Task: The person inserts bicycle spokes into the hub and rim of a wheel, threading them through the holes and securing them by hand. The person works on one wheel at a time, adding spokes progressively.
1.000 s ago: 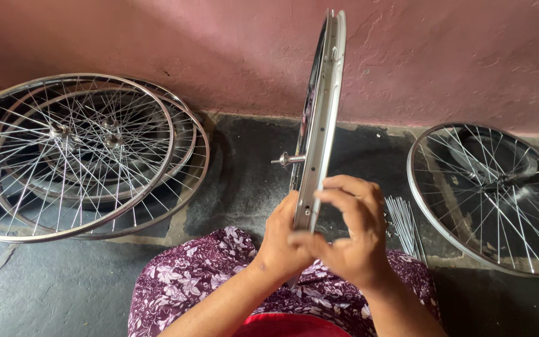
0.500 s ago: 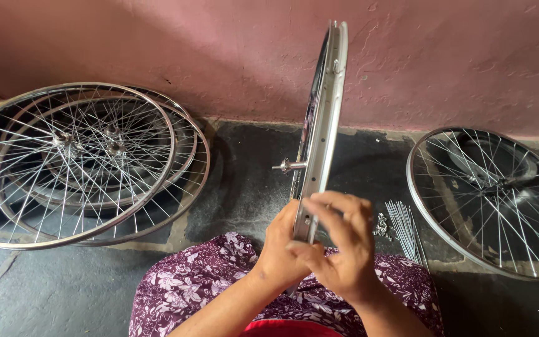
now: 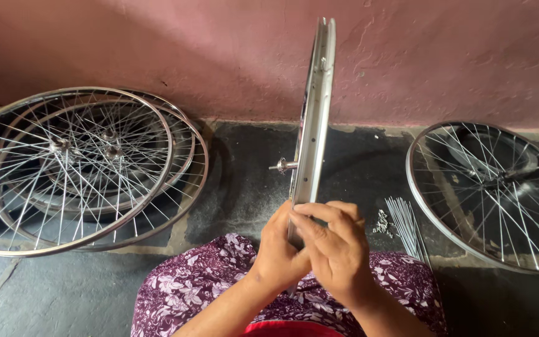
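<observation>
While both hands (image 3: 310, 249) grip one upright rim (image 3: 312, 134), perhaps four wheels (image 3: 70, 168) lie around.

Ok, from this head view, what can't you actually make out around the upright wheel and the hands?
- Upright wheel rim: seen edge-on, so its spokes and far side are hidden.
- Rim's lower part: covered by the left hand and right hand; what the fingers pinch is hidden.
- Small metal bits beside the loose spokes: too small to identify.
- Right wheel and stacked wheels: cut by the frame edges.
</observation>
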Tool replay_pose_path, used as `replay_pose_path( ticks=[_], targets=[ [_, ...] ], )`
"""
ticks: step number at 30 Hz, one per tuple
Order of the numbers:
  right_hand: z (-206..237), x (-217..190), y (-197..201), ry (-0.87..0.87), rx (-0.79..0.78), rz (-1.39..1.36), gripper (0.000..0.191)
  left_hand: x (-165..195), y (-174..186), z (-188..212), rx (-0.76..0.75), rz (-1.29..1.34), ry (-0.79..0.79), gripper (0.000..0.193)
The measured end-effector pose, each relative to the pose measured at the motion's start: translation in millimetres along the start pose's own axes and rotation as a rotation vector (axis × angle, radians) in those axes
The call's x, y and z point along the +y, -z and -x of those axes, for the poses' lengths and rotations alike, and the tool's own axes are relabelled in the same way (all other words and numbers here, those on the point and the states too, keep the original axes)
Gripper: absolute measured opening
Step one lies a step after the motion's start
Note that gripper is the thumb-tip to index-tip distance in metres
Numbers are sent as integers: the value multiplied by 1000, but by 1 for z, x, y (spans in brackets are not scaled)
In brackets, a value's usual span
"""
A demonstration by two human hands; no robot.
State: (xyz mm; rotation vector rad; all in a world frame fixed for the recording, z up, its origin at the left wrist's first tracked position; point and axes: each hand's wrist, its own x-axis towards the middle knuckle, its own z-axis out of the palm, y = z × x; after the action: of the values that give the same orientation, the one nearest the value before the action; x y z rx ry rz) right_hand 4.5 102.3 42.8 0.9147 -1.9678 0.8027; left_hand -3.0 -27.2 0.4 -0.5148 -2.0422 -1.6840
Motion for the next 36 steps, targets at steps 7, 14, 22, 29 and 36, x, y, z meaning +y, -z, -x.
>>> replay_pose_path(
  ticks=[7, 14, 22, 29, 36],
  targets=[
    [-1, 5, -5, -1, 81, 0, 27, 2, 2, -2, 7, -6, -154, 35],
    [-3, 4, -8, 21, 96, -7, 22, -1, 2, 1, 9, -22, 25, 29],
    [-2, -1, -2, 45, 29, 6, 24, -4, 5, 1, 12, -12, -20, 27],
    [-8, -1, -6, -12, 67, -16, 22, -6, 5, -2, 32, 23, -44, 32],
    [-1, 15, -20, 47, 112, -81, 19, -11, 7, 2, 13, 45, 16, 33]
  ],
)
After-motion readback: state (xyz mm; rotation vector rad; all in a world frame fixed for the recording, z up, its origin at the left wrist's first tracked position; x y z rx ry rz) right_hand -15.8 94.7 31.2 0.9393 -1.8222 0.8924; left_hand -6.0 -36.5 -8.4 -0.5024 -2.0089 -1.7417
